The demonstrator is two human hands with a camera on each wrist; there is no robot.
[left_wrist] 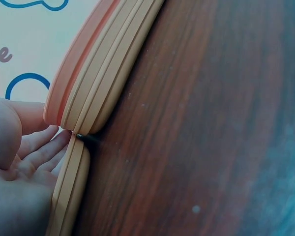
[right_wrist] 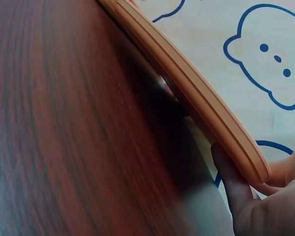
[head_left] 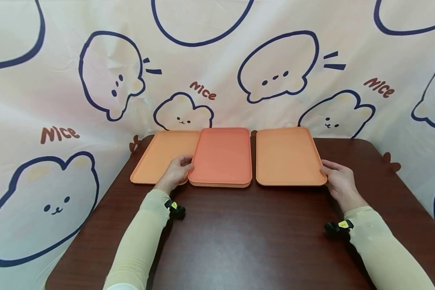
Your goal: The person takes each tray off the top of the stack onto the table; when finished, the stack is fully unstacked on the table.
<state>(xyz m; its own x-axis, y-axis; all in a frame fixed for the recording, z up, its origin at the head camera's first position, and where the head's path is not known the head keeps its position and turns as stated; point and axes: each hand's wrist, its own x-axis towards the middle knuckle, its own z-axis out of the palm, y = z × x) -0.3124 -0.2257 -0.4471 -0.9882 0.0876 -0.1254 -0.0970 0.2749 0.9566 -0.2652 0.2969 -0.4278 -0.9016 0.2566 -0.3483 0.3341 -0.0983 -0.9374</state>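
Midway along the table is a stack of trays with a coral-red tray [head_left: 221, 157] on top and light orange rims [left_wrist: 101, 78] beneath it. My left hand [head_left: 175, 171] is at the stack's left side, its thumb [left_wrist: 32, 117] touching the red rim and its other fingers stretched toward the lower edges. Beside that hand lies a left-hand orange tray [head_left: 159, 161], its right end close against the stack. On the right, my right hand [head_left: 340, 181] pinches the right edge of another orange tray [head_left: 290, 159]. In the right wrist view, a gap shows beneath this tray's rim.
A dark brown wooden table [head_left: 239, 233] carries the trays near its far edge. Behind it hangs a cream cloth [head_left: 224, 80] printed with cartoon bears. Black wrist cameras are strapped over both pale sleeves [head_left: 141, 237].
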